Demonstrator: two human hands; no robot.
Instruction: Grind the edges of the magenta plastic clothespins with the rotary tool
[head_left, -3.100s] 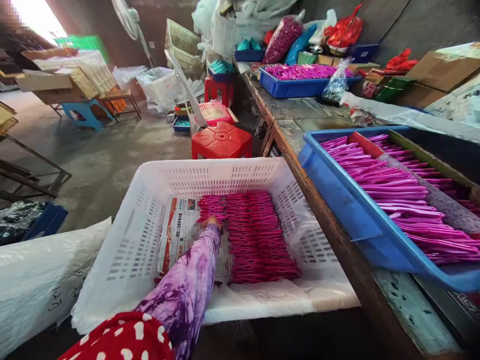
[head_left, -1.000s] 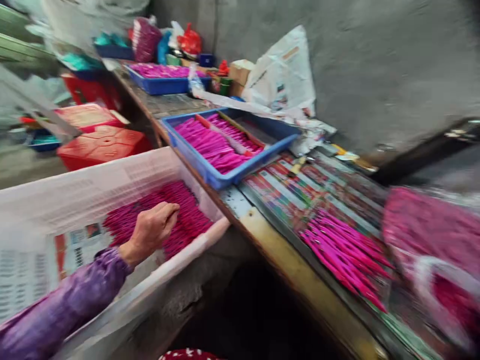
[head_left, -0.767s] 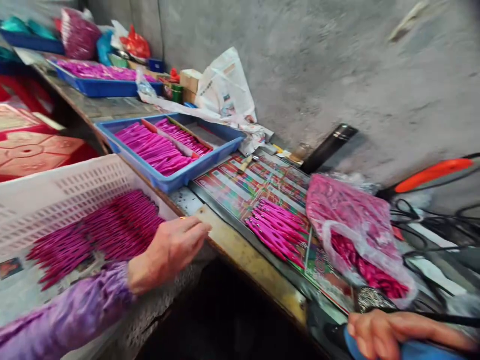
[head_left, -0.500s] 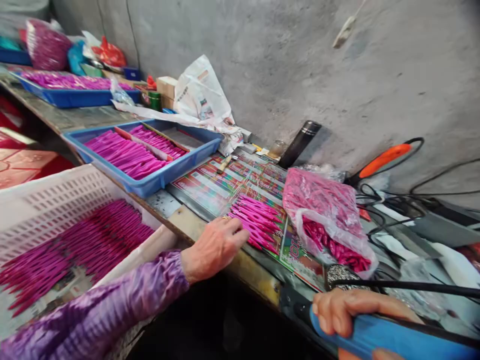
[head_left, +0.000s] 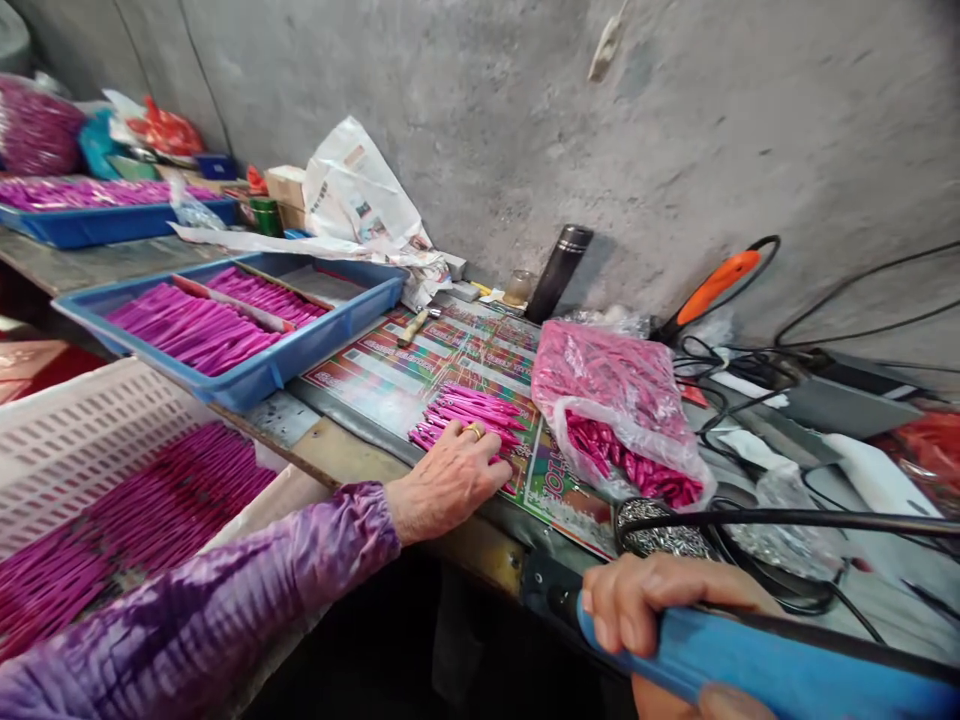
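Note:
My left hand [head_left: 454, 482], in a purple sleeve, lies over the near edge of a row of slim, pointed pink pieces [head_left: 476, 408] on the printed sheet [head_left: 367, 372]. Its fingers are bent and closed down at the row; the tips, and whatever is between them, are hidden. At the lower right my right hand [head_left: 660, 600] is wrapped round a blue electric screwdriver [head_left: 750, 650], its dark end pointing left at the bench edge. Just beyond that hand is a heap of small metal parts [head_left: 660, 530], with the open bag of pink pieces [head_left: 615, 400] behind it.
A blue tray [head_left: 247, 390] of pink pieces stands at the left, above a white slotted basket [head_left: 97, 430] with more. A black cylinder [head_left: 559, 272] and an orange-handled tool [head_left: 716, 288] are by the wall. Black cables [head_left: 720, 400] tangle at the right.
The view has swung right, so the scene sits further left. My left hand has moved rightward along the near edge of the pink row. My right hand still grips the screwdriver.

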